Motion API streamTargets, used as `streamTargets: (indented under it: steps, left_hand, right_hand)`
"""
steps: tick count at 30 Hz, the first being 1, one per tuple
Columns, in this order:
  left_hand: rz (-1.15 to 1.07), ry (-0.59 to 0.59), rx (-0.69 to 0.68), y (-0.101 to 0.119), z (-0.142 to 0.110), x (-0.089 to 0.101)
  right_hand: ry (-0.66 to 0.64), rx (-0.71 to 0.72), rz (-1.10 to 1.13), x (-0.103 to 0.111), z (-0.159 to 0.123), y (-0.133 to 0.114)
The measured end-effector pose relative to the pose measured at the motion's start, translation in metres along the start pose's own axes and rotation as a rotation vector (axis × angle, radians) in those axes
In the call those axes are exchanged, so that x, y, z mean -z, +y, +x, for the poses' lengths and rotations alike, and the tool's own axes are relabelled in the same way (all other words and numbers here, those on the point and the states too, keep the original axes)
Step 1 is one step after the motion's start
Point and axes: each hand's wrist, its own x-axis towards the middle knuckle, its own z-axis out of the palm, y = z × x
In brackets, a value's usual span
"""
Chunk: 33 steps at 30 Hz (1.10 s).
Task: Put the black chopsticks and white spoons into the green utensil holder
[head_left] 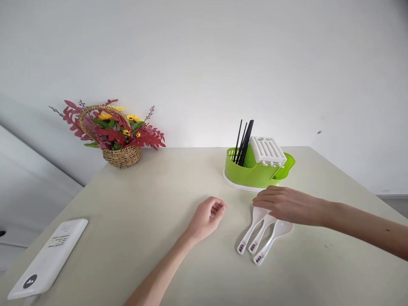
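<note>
Three white spoons lie fanned on the table: a left spoon (250, 230), a middle spoon (262, 233) and a right spoon (274, 236). Their labelled handles point toward me. Palm down over the bowls is my right hand (284, 205), its fingers bent together at the left spoon's bowl and covering part of the middle one. The grip beneath the fingers is partly hidden. My left hand (208, 218) rests left of the spoons, fingers curled toward the thumb, with nothing visible in it. Just behind the right hand stands a green caddy (251, 176).
Black chopsticks (244, 144) stand in the caddy's left compartment, beside a white slotted rack (267, 151). A wicker basket (122, 157) of artificial flowers sits at the back left. A white power bank (51, 257) lies near the left edge. The wall (204, 85) borders the table's back.
</note>
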Motion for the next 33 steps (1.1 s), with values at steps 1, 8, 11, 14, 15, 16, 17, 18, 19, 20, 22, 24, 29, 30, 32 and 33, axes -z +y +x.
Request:
streamTargets:
  steps: [1, 8, 11, 14, 15, 16, 17, 18, 19, 20, 22, 24, 29, 30, 32, 33]
  left_hand:
    - [0.001, -0.002, 0.001, 0.0, 0.0, 0.0]
    - [0.027, 0.003, -0.023, 0.0, 0.0, -0.001]
    - [0.03, 0.006, -0.022, -0.001, 0.0, -0.002]
    - [0.033, 0.007, -0.022, -0.001, 0.001, -0.002]
    - [0.033, 0.007, -0.023, -0.001, 0.001, -0.002]
    - [0.031, 0.007, -0.024, 0.0, 0.001, -0.002]
    - [0.03, 0.006, -0.025, 0.0, 0.001, -0.002]
    - [0.028, 0.006, -0.026, 0.0, 0.0, -0.002]
    - [0.028, 0.007, -0.025, 0.0, 0.0, -0.002]
    - [0.028, 0.007, -0.024, 0.001, 0.0, -0.001]
    - [0.029, 0.006, -0.021, 0.001, 0.0, -0.001]
    - [0.033, 0.006, -0.016, 0.001, 0.0, -0.001]
    - [0.038, 0.002, -0.011, 0.001, 0.0, -0.001]
    - [0.037, 0.002, -0.012, 0.001, 0.0, -0.001]
    - [0.035, 0.008, -0.014, 0.001, 0.0, -0.001]
    - [0.033, 0.012, -0.013, 0.001, -0.001, -0.002]
  right_hand:
    - [0.019, 0.009, 0.002, -0.001, 0.001, 0.0]
    - [-0.008, 0.019, 0.026, -0.01, 0.011, -0.005]
    - [-0.021, 0.021, 0.04, -0.011, 0.017, -0.008]
    - [-0.033, 0.022, 0.045, -0.011, 0.023, -0.01]
    - [-0.041, 0.021, 0.039, -0.011, 0.025, -0.011]
    - [-0.049, 0.019, 0.028, -0.011, 0.027, -0.011]
    - [-0.058, 0.02, 0.015, -0.012, 0.028, -0.011]
    - [-0.066, 0.022, 0.002, -0.012, 0.03, -0.011]
    - [-0.072, 0.025, -0.01, -0.013, 0.031, -0.011]
    - [-0.076, 0.028, -0.019, -0.013, 0.032, -0.011]
    - [-0.079, 0.034, -0.029, -0.014, 0.034, -0.011]
    - [-0.076, 0.042, -0.032, -0.015, 0.035, -0.01]
    - [-0.074, 0.059, -0.04, -0.015, 0.036, -0.009]
    - [-0.077, 0.06, -0.046, -0.016, 0.035, -0.009]
    - [-0.086, 0.061, -0.056, -0.016, 0.035, -0.008]
    - [-0.088, 0.063, -0.057, -0.016, 0.036, -0.008]
